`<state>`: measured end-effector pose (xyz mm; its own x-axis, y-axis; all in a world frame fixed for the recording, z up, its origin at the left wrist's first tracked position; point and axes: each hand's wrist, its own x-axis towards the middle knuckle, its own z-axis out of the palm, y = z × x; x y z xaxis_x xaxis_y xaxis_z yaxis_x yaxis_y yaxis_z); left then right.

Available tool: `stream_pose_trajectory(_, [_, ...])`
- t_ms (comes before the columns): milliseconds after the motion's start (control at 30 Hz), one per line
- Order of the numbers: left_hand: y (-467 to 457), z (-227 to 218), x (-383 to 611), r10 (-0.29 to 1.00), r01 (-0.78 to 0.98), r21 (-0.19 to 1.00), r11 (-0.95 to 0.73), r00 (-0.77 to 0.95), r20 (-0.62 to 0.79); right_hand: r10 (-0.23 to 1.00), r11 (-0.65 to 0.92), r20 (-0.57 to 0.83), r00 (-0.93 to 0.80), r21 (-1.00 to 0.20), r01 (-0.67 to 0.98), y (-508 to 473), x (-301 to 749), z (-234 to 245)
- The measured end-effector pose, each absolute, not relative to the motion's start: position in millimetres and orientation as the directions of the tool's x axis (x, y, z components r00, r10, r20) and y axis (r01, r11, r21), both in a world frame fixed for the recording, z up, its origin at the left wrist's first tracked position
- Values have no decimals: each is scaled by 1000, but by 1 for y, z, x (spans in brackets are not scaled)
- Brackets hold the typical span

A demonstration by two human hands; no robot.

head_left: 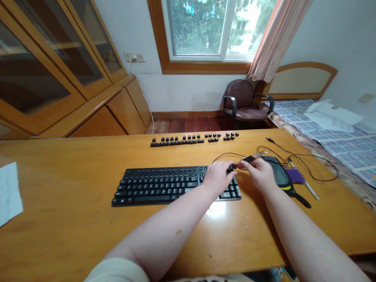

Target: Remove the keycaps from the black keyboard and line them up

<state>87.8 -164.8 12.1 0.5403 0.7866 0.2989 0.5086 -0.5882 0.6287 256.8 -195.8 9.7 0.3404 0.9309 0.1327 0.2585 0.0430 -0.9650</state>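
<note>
A black keyboard [158, 188] lies on the wooden table, with its top-row keycaps off and bare switch posts showing. My left hand [217, 177] rests over its right part, the fingertips pinched on a small black piece that looks like a keycap [232, 167]. Just to the right, my right hand [260, 172] is closed on a slim tool with a flat black part [249, 159] and a thin pale end. The tool's near tip comes close to the keycap; whether they touch I cannot tell. Loose black keycaps [182, 142] stand in two rows behind the keyboard.
Right of my right hand lie a black pouch-like item [276, 170] with a dark handle, a blurred purple object [295, 175], a pale stick [311, 190] and a looped black cable [320, 156]. White paper [10, 192] lies at the left edge. A chair [242, 100] stands beyond the table.
</note>
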Motion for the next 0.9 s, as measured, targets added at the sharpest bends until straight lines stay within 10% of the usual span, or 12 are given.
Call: stream_pose_trajectory(900, [-162,9,88,802,307,790,-531,482,351,937,103,185,298,-957,271,-198,249,11])
